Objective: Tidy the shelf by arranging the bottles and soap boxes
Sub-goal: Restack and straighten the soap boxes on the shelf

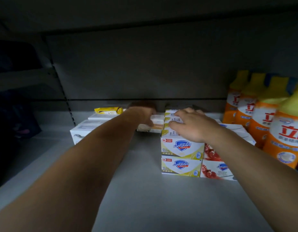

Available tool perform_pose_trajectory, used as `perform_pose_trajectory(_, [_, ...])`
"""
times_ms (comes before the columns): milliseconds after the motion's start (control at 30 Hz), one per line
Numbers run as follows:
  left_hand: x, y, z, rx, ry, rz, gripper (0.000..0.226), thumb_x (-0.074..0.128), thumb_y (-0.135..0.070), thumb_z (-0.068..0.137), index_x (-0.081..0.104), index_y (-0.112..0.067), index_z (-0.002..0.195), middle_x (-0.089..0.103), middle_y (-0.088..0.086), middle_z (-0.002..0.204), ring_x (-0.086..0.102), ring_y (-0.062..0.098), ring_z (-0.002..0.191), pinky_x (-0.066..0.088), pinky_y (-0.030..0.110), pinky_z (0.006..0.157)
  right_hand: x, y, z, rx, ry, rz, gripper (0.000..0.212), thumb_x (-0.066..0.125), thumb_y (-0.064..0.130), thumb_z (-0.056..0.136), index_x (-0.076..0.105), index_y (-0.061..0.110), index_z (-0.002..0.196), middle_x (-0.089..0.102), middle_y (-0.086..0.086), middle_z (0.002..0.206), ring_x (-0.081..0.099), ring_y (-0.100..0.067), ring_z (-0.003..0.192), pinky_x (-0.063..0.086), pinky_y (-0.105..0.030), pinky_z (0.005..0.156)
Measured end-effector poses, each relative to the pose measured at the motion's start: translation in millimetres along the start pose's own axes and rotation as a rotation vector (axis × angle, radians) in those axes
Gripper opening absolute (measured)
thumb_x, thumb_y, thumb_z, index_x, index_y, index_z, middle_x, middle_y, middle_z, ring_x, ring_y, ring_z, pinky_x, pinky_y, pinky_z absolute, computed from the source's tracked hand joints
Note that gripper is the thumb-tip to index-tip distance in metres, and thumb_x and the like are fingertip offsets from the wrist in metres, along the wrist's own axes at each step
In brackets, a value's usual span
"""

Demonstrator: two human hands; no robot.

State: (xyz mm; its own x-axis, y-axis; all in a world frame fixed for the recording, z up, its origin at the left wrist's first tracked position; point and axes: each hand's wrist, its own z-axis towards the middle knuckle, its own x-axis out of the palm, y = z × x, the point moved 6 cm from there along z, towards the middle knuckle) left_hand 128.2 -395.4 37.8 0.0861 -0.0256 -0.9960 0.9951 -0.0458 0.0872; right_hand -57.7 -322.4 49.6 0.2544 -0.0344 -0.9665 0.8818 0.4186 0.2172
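Left hand [145, 117] reaches deep to the back of the shelf [145, 198], fingers curled round a white-and-orange soap box [155, 125] lying at about 11 o'clock from frame centre; thumb side hidden, so the exact hold is partly a guess. Right hand [193, 125] lies flat, fingers spread, on top of the yellow Safeguard stack [181, 146] at 2 o'clock, pressing or steadying, not clamping.

Handling, as judged: soap boxes are light, stiff cardboard over a solid bar, smooth and a bit slick; corners dent if squeezed. Best taken across the long sides, or pushed flat from the top or end.

The held box sits just left of the yellow stack's rear rows, touching or nearly touching. The yellow stack is two high at the front, several rows deep. Red pomegranate boxes [215, 169] butt against its right side. White boxes [85, 129] lie at 10 o'clock, left of the left forearm, with a yellow soft pack [109, 110] behind them.

Orange bottles with yellow caps [285, 131] stand in a row at 3 o'clock, upright, near the red boxes, apart from both hands. Likely heavier and slippery; take these at the neck.
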Motion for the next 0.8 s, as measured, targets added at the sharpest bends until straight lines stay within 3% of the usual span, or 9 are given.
perform_pose_trajectory(133, [11, -4, -2, -0.018, -0.027, 0.0, 0.064, 0.076, -0.039, 0.078, 0.052, -0.023, 0.135, 0.057, 0.004, 0.135, 0.055, 0.026, 0.118, 0.046, 0.036, 0.098, 0, 1, 1, 0.003, -0.01, 0.005, 0.068, 0.033, 0.066, 0.092, 0.028, 0.033, 0.151, 0.026, 0.003, 0.157, 0.024, -0.026, 0.143, 0.033, -0.049, 0.108])
perform_pose_trajectory(300, [11, -3, -19, -0.043, -0.258, -0.108, 0.051, 0.071, -0.032, 0.082, 0.059, -0.027, 0.131, 0.062, 0.007, 0.13, 0.058, 0.028, 0.116, 0.048, 0.035, 0.098, -2, 2, -1, 0.004, -0.014, 0.012, 0.067, 0.035, 0.065, 0.092, 0.03, 0.033, 0.15, 0.027, 0.002, 0.157, 0.024, -0.027, 0.143, 0.032, -0.048, 0.108])
perform_pose_trajectory(567, [38, -5, -30, -0.097, -0.498, -0.318, 0.04, 0.062, -0.027, 0.089, 0.062, -0.021, 0.128, 0.057, 0.01, 0.129, 0.046, 0.028, 0.121, 0.037, 0.031, 0.104, -4, 4, -2, 0.002, -0.01, 0.023, 0.064, 0.038, 0.06, 0.094, 0.032, 0.03, 0.151, 0.028, -0.001, 0.156, 0.024, -0.028, 0.143, 0.03, -0.044, 0.11])
perform_pose_trajectory(800, [40, -8, -25, -0.039, -0.501, -0.309, 0.039, 0.061, -0.028, 0.09, 0.062, -0.017, 0.128, 0.059, 0.007, 0.129, 0.049, 0.026, 0.121, 0.03, 0.03, 0.106, -3, 2, 0, -0.004, -0.009, 0.014, 0.064, 0.038, 0.06, 0.094, 0.032, 0.03, 0.15, 0.028, -0.002, 0.157, 0.025, -0.028, 0.143, 0.03, -0.044, 0.112])
